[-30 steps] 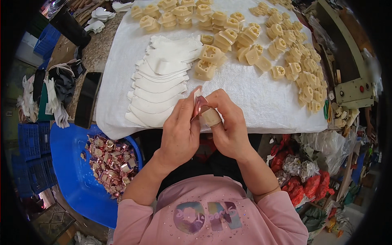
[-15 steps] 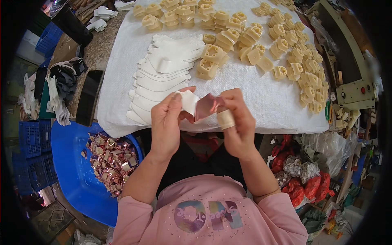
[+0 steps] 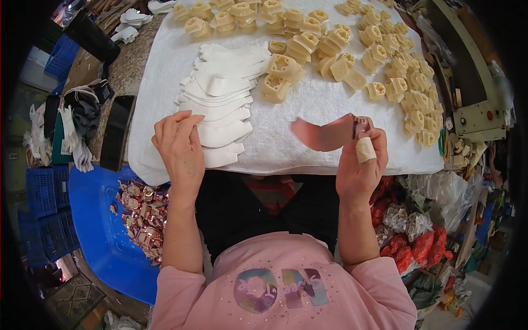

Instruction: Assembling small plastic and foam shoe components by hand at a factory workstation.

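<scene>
A curved, shiny pink strip point(image 3: 325, 135) sticks out to the left from my right hand point(image 3: 360, 165), pinched at its right end between the thumb and fingers. A beige wrap point(image 3: 365, 149) goes round one finger of that hand. My left hand point(image 3: 180, 142) lies over the left edge of a fanned row of thin white cut pieces point(image 3: 223, 113), its fingers stretched and partly apart, with no piece seen in its grasp. The white pieces overlap one another on the white cloth point(image 3: 275, 148). A small curled white piece point(image 3: 216, 86) rests on top of them.
Many cream-coloured moulded blocks point(image 3: 418, 104) cover the cloth's far and right parts. At the left lie a dark phone point(image 3: 118, 132) and gloves point(image 3: 77, 137). Below them, a blue tub point(image 3: 96, 231) holds shiny pink scraps point(image 3: 147, 220). Red plastic bags point(image 3: 418, 250) lie lower right.
My hands have moved apart from the middle. The left went left onto the white pieces and no longer grips anything visible; the right carried the pink strip to the right.
</scene>
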`<state>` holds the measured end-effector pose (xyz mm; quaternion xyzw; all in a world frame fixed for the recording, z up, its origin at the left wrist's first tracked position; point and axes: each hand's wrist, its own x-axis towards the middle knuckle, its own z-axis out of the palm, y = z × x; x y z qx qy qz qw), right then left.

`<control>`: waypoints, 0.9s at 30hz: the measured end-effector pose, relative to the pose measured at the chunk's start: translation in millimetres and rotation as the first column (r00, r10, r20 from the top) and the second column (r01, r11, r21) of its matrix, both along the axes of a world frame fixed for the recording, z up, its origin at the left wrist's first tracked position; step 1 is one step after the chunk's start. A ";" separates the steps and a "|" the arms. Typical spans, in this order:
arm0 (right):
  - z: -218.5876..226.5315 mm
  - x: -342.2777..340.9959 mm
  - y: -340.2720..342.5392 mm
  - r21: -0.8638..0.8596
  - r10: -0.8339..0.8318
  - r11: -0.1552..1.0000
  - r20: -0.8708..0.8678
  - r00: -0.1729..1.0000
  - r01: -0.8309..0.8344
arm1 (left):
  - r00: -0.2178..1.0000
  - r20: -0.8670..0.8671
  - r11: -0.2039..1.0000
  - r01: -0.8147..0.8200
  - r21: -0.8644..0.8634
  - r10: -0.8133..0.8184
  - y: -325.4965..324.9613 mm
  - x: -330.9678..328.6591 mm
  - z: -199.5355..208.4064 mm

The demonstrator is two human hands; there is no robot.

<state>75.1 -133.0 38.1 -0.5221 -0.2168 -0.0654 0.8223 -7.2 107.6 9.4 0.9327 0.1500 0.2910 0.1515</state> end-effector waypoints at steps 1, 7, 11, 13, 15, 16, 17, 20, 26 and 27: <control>-1.4 -1.8 -4.0 -0.043 0.011 0.999 -0.004 1.000 -0.011 | 1.000 -0.003 1.000 0.001 0.003 -0.001 2.9 -1.9 0.7; 3.3 -4.7 -4.5 -0.357 -0.046 0.930 0.123 0.991 0.087 | 0.996 -0.016 0.996 0.087 0.025 -0.087 -15.2 -3.4 23.1; 10.6 -7.1 4.6 -0.610 0.059 0.754 0.433 0.899 0.244 | 0.851 0.138 0.812 0.526 -0.253 -0.507 -76.1 4.6 35.8; 16.6 -11.8 14.4 -0.643 0.170 0.720 0.527 0.832 0.260 | 0.836 0.227 0.807 0.544 -0.229 -0.500 -95.6 9.2 16.2; 19.6 -9.9 10.5 -0.672 0.194 0.685 0.541 0.818 0.282 | 0.800 0.299 0.787 0.585 -0.198 -0.520 -102.3 16.5 4.2; 18.6 -1.6 5.6 -0.663 0.212 0.713 0.514 0.831 0.228 | 0.811 0.287 0.734 0.584 -0.346 -0.510 -99.1 17.6 3.5; 15.3 9.0 -1.1 -0.651 0.229 0.739 0.486 0.844 0.174 | 0.820 0.270 0.664 0.569 -0.485 -0.505 -97.5 20.5 2.4; 1.7 61.1 -20.3 -0.616 -0.287 0.610 0.415 0.863 0.499 | 0.880 0.283 0.227 0.386 -0.894 -0.381 -98.5 13.4 3.4; -28.8 142.5 -41.1 -0.805 -0.149 0.092 0.570 0.808 0.585 | 0.886 0.365 -0.398 0.237 -0.886 -0.285 -98.8 11.4 -0.4; -31.2 138.2 -40.2 -0.774 -0.152 0.143 0.599 0.787 0.617 | 0.893 0.370 -0.488 0.210 -0.847 -0.258 -97.9 11.2 -2.2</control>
